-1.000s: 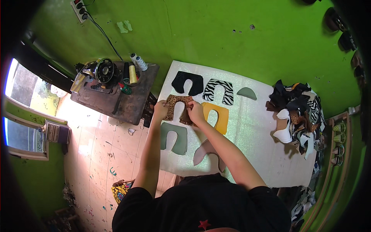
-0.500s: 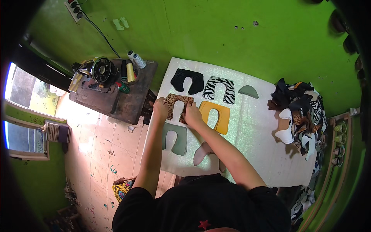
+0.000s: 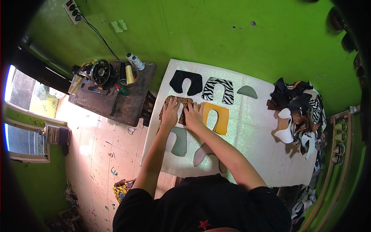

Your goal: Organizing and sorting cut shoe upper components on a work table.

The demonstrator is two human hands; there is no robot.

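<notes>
Both of my hands lie on a leopard-print U-shaped piece (image 3: 186, 100) on the white-covered table (image 3: 257, 150). My left hand (image 3: 170, 115) presses its left side flat, fingers stretched out. On the other side of it my right hand (image 3: 194, 117) rests with fingers spread. Around it are similar U-shaped pieces: black (image 3: 176, 81) behind, zebra-striped (image 3: 207, 90) at the back right, yellow (image 3: 222, 123) just right of my right hand, and grey-green (image 3: 179, 146) in front. A pinkish-grey piece (image 3: 201, 154) is partly hidden under my right forearm.
A grey half-moon piece (image 3: 247, 91) lies toward the back. Mixed scraps (image 3: 293, 104) are heaped at the table's right end. To the left stands a sewing machine (image 3: 101, 72) on a dark wooden table (image 3: 133, 104) with thread cones (image 3: 138, 63). Scraps litter the tiled floor (image 3: 92, 154).
My fingers have gone from gripping the edges of the leopard-print piece to lying outstretched on top of it. The piece now sits flat on the table, slightly lower in the view.
</notes>
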